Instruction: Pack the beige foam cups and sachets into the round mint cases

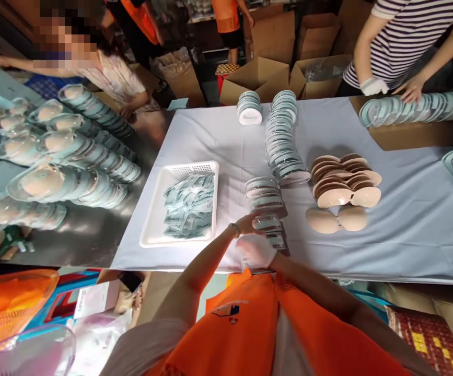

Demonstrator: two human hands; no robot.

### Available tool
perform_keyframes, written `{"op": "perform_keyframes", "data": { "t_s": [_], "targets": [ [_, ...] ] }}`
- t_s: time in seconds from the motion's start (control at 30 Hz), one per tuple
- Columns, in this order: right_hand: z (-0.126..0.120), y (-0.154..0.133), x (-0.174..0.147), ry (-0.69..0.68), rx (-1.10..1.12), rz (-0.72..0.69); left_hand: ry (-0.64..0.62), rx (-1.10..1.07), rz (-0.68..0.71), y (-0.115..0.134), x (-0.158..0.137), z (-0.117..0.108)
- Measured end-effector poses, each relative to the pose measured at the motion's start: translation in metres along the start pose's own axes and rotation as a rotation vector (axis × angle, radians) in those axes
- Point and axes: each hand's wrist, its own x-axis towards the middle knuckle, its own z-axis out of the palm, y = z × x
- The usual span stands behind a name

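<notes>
My left hand (248,224), with a bracelet at its wrist, reaches over the near row of clear-lidded cases (264,189). Its fingers are spread at the side of one case in that row; I cannot tell whether they grip it. Close below, my right hand (258,250) wears a white glove and is smeared by motion, so its fingers do not show clearly. A longer curved row of similar cases (281,138) runs away from me. Right of the rows lie a stack of beige stick-on bras (346,180) and a single beige bra (338,220).
A white basket (151,209) of pale green packets (190,203) stands left on the cloth-covered table (226,141). Packed cases (93,151) crowd the metal table at left. At far right, a co-worker's hands (410,89) touch a row of cases. Cardboard boxes (255,78) stand behind.
</notes>
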Motion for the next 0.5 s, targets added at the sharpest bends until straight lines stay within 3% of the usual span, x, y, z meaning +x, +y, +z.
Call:
{"op": "perform_keyframes", "data": {
  "t_s": [0.07,0.13,0.23,0.27,0.33,0.4,0.47,0.5],
  "targets": [
    [-0.046,0.039,0.002,0.168,-0.006,0.011,0.248,-0.096,0.036,-0.006,-0.026,0.004],
    [-0.089,0.078,0.008,0.388,0.040,0.054,0.558,-0.212,-0.016,-0.013,-0.064,0.017],
    [-0.130,0.111,0.032,0.454,0.024,0.023,0.976,-0.494,-0.286,-0.021,-0.129,0.059],
    [-0.137,0.112,0.046,0.442,-0.010,-0.010,1.028,-0.651,-0.406,-0.022,-0.148,0.077],
    [-0.145,0.103,0.083,0.412,-0.092,-0.108,1.001,-1.101,-0.679,-0.023,-0.174,0.113],
    [-0.148,0.085,0.127,0.367,-0.162,-0.200,0.842,-1.526,-0.889,-0.022,-0.184,0.140],
    [-0.148,0.069,0.170,0.261,-0.196,-0.209,0.661,-1.795,-0.973,-0.019,-0.180,0.155],
    [-0.146,0.064,0.188,0.185,-0.199,-0.188,0.589,-1.867,-0.945,-0.016,-0.175,0.159]
  ]
}}
